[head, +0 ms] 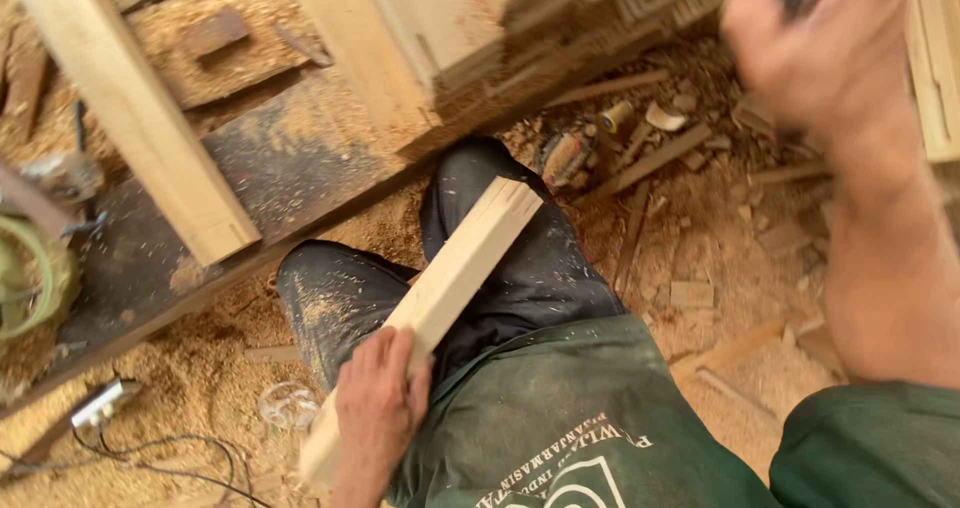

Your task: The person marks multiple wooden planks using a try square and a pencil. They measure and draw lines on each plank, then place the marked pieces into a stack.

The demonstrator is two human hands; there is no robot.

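I see a workshop floor thickly covered in pale sawdust. At twelve o'clock stands stacked light timber; at ten o'clock a long pale beam crosses a dark, dusty board. Offcuts and wood scraps litter two o'clock. A thin black cable curls at seven o'clock. Soft daylight falls evenly.

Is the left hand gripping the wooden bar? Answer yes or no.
Yes, the left hand is wrapped around the wooden bar near its lower end.
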